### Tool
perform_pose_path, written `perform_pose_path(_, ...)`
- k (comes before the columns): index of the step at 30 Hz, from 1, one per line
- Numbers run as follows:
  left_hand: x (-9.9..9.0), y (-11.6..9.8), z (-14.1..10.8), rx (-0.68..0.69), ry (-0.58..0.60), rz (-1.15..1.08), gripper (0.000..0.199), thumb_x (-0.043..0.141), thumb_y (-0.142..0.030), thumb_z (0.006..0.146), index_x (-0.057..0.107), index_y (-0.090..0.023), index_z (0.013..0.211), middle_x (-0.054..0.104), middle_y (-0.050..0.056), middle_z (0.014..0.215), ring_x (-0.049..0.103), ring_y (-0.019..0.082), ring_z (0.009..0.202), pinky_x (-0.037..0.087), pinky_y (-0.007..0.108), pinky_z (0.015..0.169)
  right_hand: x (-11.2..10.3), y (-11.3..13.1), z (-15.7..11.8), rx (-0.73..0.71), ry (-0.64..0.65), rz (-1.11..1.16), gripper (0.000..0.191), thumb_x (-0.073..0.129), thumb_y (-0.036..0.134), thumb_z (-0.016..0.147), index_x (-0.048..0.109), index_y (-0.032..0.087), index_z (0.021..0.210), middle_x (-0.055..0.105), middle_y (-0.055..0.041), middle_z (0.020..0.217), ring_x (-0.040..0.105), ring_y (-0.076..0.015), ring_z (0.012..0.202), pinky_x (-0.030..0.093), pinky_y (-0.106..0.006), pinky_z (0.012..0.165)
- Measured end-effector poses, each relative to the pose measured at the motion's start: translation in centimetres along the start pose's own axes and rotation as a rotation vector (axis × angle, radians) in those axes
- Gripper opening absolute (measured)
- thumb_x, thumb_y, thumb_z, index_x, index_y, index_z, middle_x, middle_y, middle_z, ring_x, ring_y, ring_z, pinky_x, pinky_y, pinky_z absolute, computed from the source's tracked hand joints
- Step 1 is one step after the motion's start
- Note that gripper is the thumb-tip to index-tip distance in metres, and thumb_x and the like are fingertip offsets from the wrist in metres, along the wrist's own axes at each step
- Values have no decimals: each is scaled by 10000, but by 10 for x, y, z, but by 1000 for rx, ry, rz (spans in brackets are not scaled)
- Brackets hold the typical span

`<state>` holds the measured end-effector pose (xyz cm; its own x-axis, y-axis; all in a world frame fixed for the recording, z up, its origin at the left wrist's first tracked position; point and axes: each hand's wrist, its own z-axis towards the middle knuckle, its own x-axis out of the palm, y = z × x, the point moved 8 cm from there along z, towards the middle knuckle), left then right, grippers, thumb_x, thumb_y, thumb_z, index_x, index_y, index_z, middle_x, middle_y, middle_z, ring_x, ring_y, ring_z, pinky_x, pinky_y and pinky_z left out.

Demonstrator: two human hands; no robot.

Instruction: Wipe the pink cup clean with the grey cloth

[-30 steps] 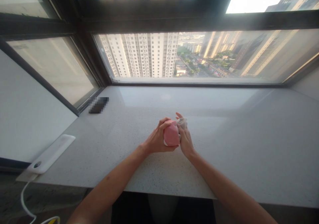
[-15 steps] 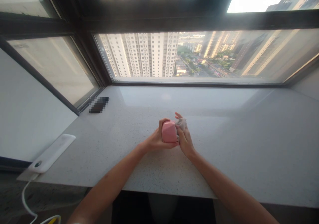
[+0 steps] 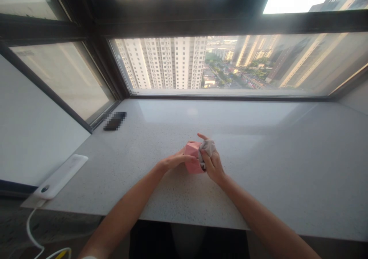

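Note:
A pink, faceted, cup-like container (image 3: 194, 167) is held above the counter, its dark opening turned to the right. My left hand (image 3: 176, 160) grips it from the left, thumb lying across the near face and the other fingers mostly hidden behind. Bunched in my right hand (image 3: 214, 166) is a light grey cloth (image 3: 209, 147), pressed against the container's open right side. The right thumb rests on the cloth and one finger sticks out at the far side. How far the cloth reaches inside is hidden.
The pale speckled counter (image 3: 273, 167) runs up to a dark-framed window (image 3: 224, 98). A pixelated dark object (image 3: 115, 121) lies in the back left corner. At the left edge sits a white power strip (image 3: 63, 176) with a white cable (image 3: 28, 228) hanging down.
The pink container has turned in my left hand, and the left thumb has shifted up onto its near face. More grey cloth shows at the opening beside my right thumb.

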<state>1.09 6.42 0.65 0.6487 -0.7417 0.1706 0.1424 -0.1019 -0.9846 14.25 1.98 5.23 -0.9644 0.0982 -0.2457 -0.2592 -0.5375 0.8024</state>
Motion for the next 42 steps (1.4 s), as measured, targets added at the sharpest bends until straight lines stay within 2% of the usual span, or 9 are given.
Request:
perform_pose_path(4,3,5,0,-11,37,8,968,869,-656,839,480,-244,1623,599,133,1583,509,417,1528,386,584,1286,0,-4,-3,41,-22,29,442,445,577,1132,743,257,1198,752,-129,1350,704,-298,1235,502,-488,1149)
perform_pose_path(8,4,5,-2,109,-33,4,1200,715,-785,924,28,-314,1789,364,185,1784,394,452,1628,310,637,1330,-5,-10,-4,119,-121,83,481,493,616,1105,717,233,1292,773,-118,1256,728,-262,1078,557,-425,1032)
perform_pose_path(10,9,2,-2,216,-17,95,1340,737,-822,878,-153,-357,1765,317,205,1803,379,483,1635,297,699,1322,-8,-14,-4,194,-178,140,497,498,618,1102,699,227,1333,776,-107,1230,729,-239,999,578,-384,940)
perform_pose_path(13,16,-4,-1,400,-15,429,1666,976,-732,644,-249,-412,1727,138,220,1854,206,532,1694,221,778,1329,-11,-19,-3,296,-238,241,508,482,621,1103,702,225,1333,788,-93,1193,734,-237,966,582,-350,855)
perform_pose_path(16,16,-12,-2,580,-99,733,1786,1081,-593,519,-225,-445,1729,-53,244,1859,142,551,1703,307,795,1293,-12,-21,-3,348,-251,302,513,491,626,1093,729,216,1291,804,-86,1123,734,-245,936,575,-332,784)
perform_pose_path(21,21,-28,-11,847,-181,985,1429,1018,-404,755,-7,-477,1748,105,247,1829,407,473,1632,481,716,1229,-2,-24,-4,361,-202,355,527,507,623,1089,743,200,1297,807,-97,1155,741,-262,1008,588,-352,846)
perform_pose_path(27,26,-40,-16,838,-202,956,1149,970,-324,782,236,-368,1665,397,220,1664,494,414,1569,583,612,1170,2,-27,-8,378,-195,305,557,500,639,1092,716,189,1337,782,-103,1155,733,-272,1013,599,-369,846)
perform_pose_path(32,20,-37,-17,781,-235,937,1208,1011,-348,685,266,-336,1636,400,230,1626,504,438,1533,577,636,1149,-4,-20,-7,288,-207,205,553,473,616,1111,604,255,1510,683,-117,1441,677,-277,1245,572,-408,1022)
perform_pose_path(42,19,-33,-12,716,-214,894,1311,1044,-438,652,189,-349,1642,390,233,1598,490,440,1521,581,616,1125,-5,-21,-5,244,-196,167,520,479,602,1110,616,274,1489,630,-121,1553,638,-298,1323,492,-489,1153)
